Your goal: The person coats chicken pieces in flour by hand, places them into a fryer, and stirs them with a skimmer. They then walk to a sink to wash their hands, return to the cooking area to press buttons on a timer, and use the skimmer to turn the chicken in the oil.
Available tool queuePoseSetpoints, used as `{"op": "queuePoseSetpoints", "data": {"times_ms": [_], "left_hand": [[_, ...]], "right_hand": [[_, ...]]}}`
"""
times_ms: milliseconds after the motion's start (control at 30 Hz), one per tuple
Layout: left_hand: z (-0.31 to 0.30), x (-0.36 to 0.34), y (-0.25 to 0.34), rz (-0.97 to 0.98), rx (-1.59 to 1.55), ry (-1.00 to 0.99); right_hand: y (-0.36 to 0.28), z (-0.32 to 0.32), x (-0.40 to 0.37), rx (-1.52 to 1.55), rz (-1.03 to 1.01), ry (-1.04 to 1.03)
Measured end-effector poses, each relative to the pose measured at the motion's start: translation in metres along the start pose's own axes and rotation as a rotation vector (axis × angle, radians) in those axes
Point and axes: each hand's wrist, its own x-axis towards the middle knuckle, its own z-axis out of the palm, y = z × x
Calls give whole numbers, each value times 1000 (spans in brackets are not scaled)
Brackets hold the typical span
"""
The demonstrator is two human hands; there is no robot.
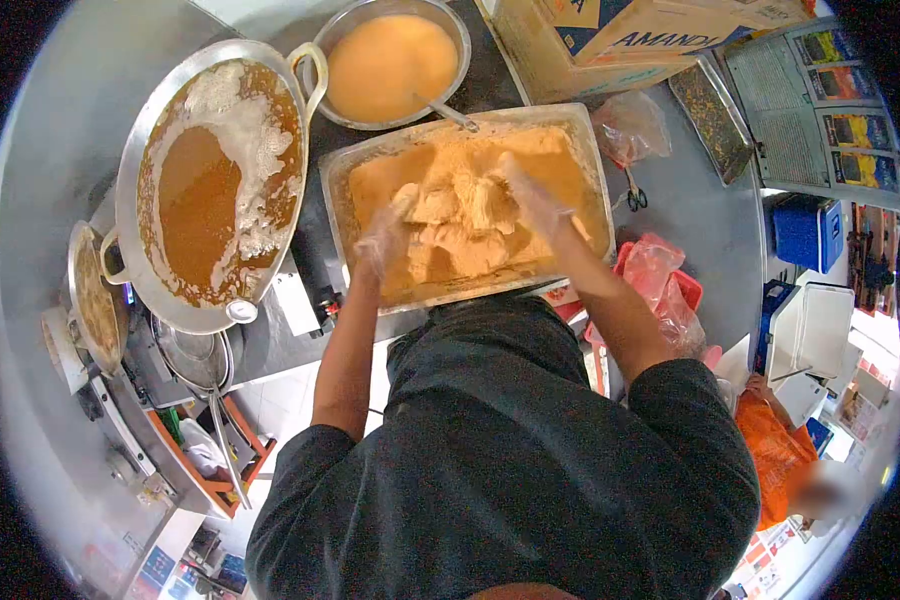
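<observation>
A rectangular metal tray [336, 228] holds orange-tinted flour [545, 143]. Flour-coated pieces [460, 205], which look like chicken, are heaped in its middle. My left hand [388, 228], in a clear plastic glove, is at the left side of the heap with its fingers stretched toward the far edge. On the opposite side, my right hand [535, 200] lies beside a coated piece, also gloved and with fingers extended. Flour dusts both hands and partly hides the fingertips. Whether either palm touches a piece is not clear.
A metal bowl of orange batter [395, 65] with a utensil handle [450, 112] stands behind the tray. Left is a large pan of frothy oil [200, 200]. Rightward are scissors [634, 196], plastic bags [655, 275] and a cardboard box [610, 50]. A person in orange [770, 455] is at far right.
</observation>
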Motion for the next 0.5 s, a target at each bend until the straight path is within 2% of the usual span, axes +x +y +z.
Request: {"op": "queuePoseSetpoints", "data": {"times_ms": [67, 167, 200, 267, 367, 500], "left_hand": [[-35, 3, 0, 3, 272, 73], [7, -13, 54, -241, 330, 397], [12, -3, 50, -260, 375, 455], [20, 31, 36, -172, 450, 426], [24, 85, 13, 39, 595, 271], [8, 58, 33, 162, 751, 101]], "right_hand": [[-4, -32, 21, -245, 40, 91], [-11, -42, 59, -672, 166, 205], [-13, -30, 67, -739, 179, 220], [-29, 17, 66, -701, 161, 201], [-73, 79, 41, -556, 155, 116], [-122, 85, 0, -429, 138, -76]]}}
